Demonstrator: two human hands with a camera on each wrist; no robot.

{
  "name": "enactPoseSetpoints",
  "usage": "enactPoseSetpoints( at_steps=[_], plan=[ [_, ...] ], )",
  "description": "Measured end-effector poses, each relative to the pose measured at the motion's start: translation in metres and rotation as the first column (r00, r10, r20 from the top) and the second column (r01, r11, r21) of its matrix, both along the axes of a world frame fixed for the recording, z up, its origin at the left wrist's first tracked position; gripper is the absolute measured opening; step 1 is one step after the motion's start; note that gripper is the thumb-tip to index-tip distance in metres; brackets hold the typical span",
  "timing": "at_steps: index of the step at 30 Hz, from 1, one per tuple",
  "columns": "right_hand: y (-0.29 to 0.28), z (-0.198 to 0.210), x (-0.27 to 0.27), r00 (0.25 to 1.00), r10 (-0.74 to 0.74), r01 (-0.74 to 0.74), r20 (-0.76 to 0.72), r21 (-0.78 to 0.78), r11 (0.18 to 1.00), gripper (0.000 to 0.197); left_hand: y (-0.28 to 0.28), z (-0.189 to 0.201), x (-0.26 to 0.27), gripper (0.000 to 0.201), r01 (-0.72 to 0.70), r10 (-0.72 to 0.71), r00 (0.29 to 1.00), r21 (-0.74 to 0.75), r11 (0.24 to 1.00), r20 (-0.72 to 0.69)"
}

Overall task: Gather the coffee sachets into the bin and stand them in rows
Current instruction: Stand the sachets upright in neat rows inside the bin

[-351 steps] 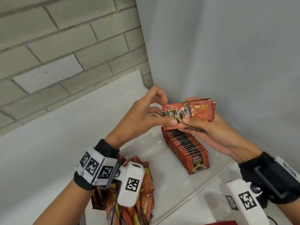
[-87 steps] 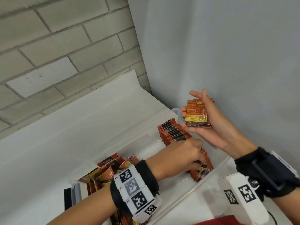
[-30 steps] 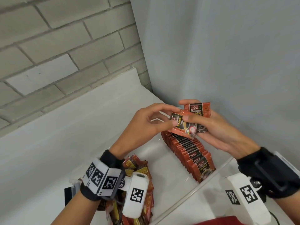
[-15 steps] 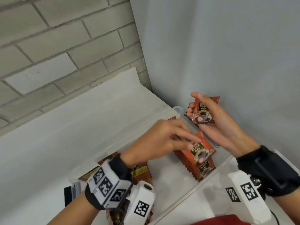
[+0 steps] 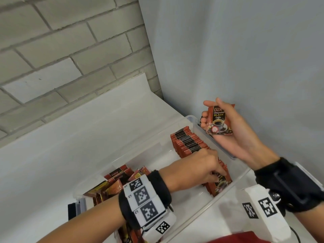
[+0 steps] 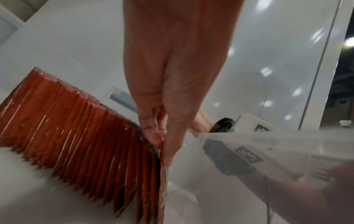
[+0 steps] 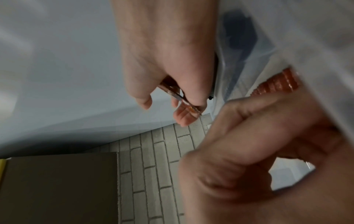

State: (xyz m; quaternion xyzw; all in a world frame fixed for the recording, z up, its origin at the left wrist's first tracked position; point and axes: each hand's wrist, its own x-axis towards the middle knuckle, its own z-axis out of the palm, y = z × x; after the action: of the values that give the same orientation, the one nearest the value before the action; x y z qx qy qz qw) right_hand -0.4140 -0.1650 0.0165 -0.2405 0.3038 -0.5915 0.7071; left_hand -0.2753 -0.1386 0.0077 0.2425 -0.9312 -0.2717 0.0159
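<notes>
Overhead, clear bin (image 5: 190, 120) on white counter (image 5: 70, 137), brick wall (image 5: 70, 41) behind.

Clear bin (image 5: 189, 120): sitting at frame centre, running from lower left to upper right, in the corner where the brick wall (image 5: 61, 50) at upper left is meeting the plain wall (image 5: 245, 50) at right.

Row of sachets (image 5: 189, 142): standing on edge inside the bin along its right side.

Loose sachets (image 5: 115, 183): lying heaped in the bin's lower-left end.

Left hand (image 5: 198, 169): reaching into the bin, fingertips (image 6: 153, 136) touching the row's nearest sachet.

Right hand (image 5: 228, 130): hovering above the bin's upper-right rim, holding a sachet (image 5: 218, 121).
</notes>
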Motion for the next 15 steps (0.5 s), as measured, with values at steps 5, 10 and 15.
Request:
enactPoseSetpoints(
  at_steps=[5, 10, 15],
  plan=[
    [0.0, 0.001, -0.001, 0.999, 0.022, -0.021, 0.032, -0.021, 1.0, 0.047, 0.0, -0.006, 0.0, 0.028, 0.024, -0.023, 1.0, -0.055, 0.998, 0.005],
    [0.001, 0.002, 0.0, 0.997, 0.074, -0.073, 0.021, -0.033, 0.997, 0.036, -0.001, -0.008, 0.0, 0.026, 0.03, -0.032, 0.999, -0.062, 0.998, -0.022],
    [0.002, 0.0, 0.003, 0.996, 0.077, -0.079, -0.034, -0.073, 0.994, 0.036, -0.01, 0.01, 0.008, 0.019, -0.123, 0.126, 0.977, 0.024, 0.992, -0.171]
  ],
)
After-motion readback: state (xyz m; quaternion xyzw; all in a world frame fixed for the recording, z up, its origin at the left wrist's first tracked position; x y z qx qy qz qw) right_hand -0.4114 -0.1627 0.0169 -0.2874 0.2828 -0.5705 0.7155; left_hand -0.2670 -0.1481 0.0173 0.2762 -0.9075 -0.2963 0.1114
